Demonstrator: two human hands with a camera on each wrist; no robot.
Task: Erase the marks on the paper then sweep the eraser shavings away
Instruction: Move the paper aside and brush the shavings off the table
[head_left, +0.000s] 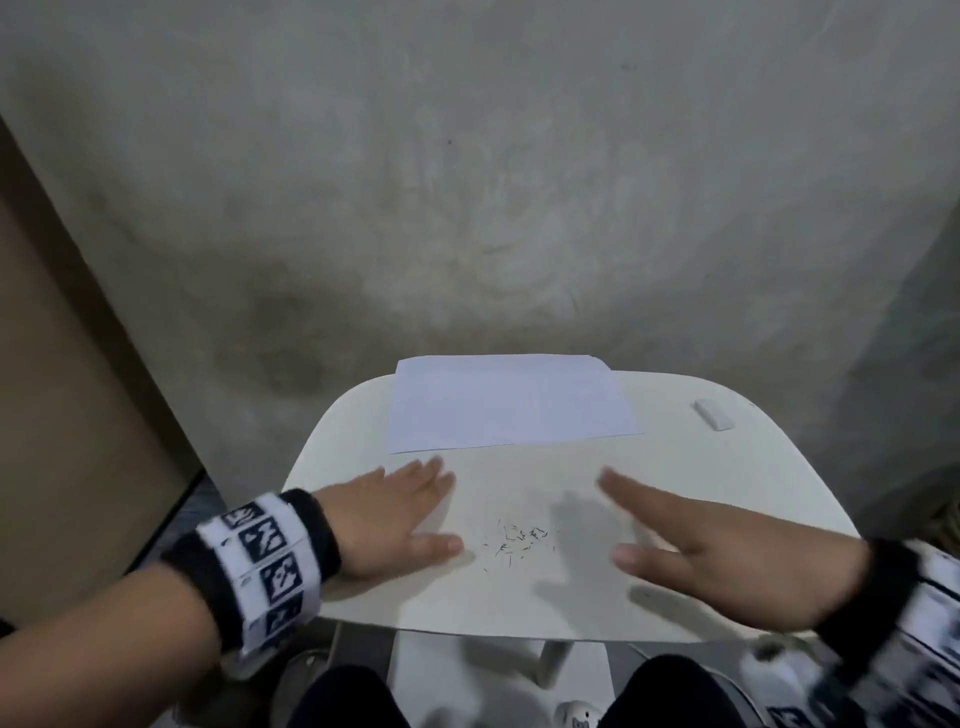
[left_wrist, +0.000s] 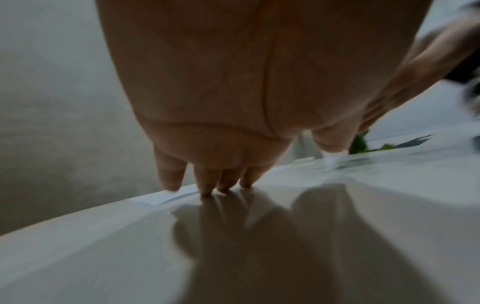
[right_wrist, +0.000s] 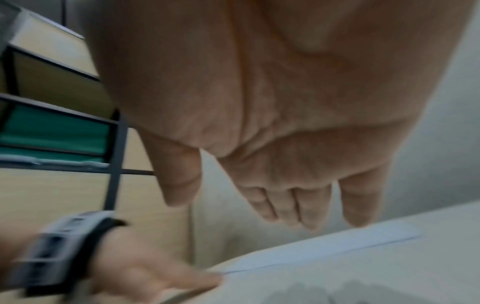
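A white sheet of paper (head_left: 511, 402) lies at the far edge of the small white table (head_left: 701, 483), hanging slightly past it. A white eraser (head_left: 714, 414) rests at the table's far right. Dark eraser shavings (head_left: 519, 540) are scattered on the bare tabletop near the front. My left hand (head_left: 395, 512) lies flat, fingers straight, left of the shavings; in the left wrist view its fingertips (left_wrist: 207, 190) touch the table. My right hand (head_left: 691, 530) hovers open, fingers straight, right of the shavings and above the surface. Both hands hold nothing.
A grey concrete wall stands behind the table. A brown panel (head_left: 62, 389) is at the left. A shelf frame (right_wrist: 59, 123) shows in the right wrist view. My knees (head_left: 348, 696) are under the table's front edge.
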